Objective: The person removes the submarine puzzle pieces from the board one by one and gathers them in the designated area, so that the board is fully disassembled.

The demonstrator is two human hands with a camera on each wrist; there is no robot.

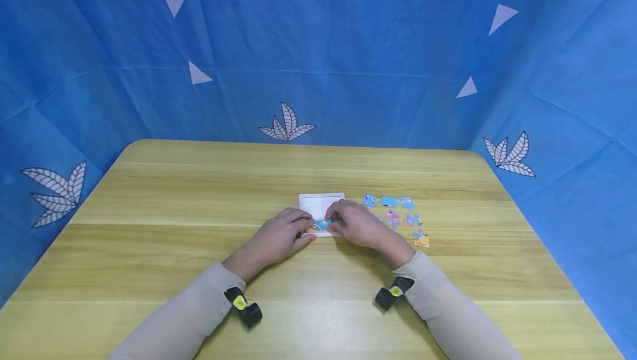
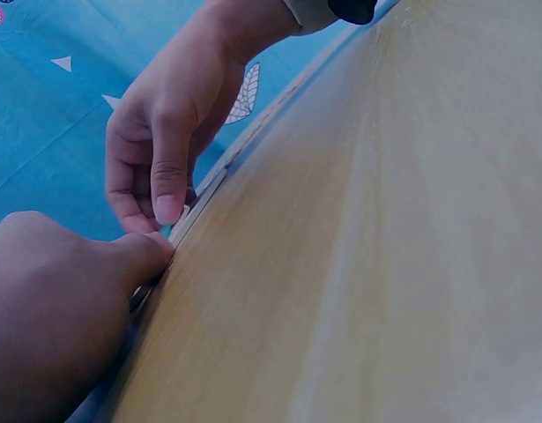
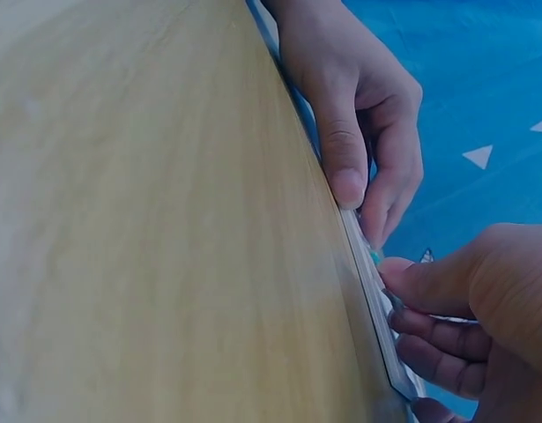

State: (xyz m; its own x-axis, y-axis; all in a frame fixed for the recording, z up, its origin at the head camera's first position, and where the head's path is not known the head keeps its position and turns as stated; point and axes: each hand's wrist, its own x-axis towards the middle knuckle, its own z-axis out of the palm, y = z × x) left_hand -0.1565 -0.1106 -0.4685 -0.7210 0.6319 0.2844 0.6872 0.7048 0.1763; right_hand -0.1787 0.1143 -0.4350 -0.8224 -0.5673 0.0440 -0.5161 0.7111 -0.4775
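Observation:
A small white puzzle frame (image 1: 322, 195) lies on the table, with a few joined pieces (image 1: 314, 228) along its near edge and bare white backing behind them. At its left near corner my left hand (image 1: 278, 236) grips the frame, thumb on the front edge and bent fingers over the left side. My right hand (image 1: 359, 224) pinches a blue puzzle piece (image 1: 322, 224) between thumb and fingers over the near right part of the frame. Fingertips of both hands are close together in the right wrist view, with a speck of teal (image 3: 374, 257) between them.
Several loose puzzle pieces (image 1: 392, 218) in blue, pink and yellow lie in rough rows right of the frame. One of them, an orange-toned piece (image 1: 421, 239), is nearest the front. The wooden table (image 1: 199, 194) meets a blue cloth backdrop (image 1: 328, 45) behind.

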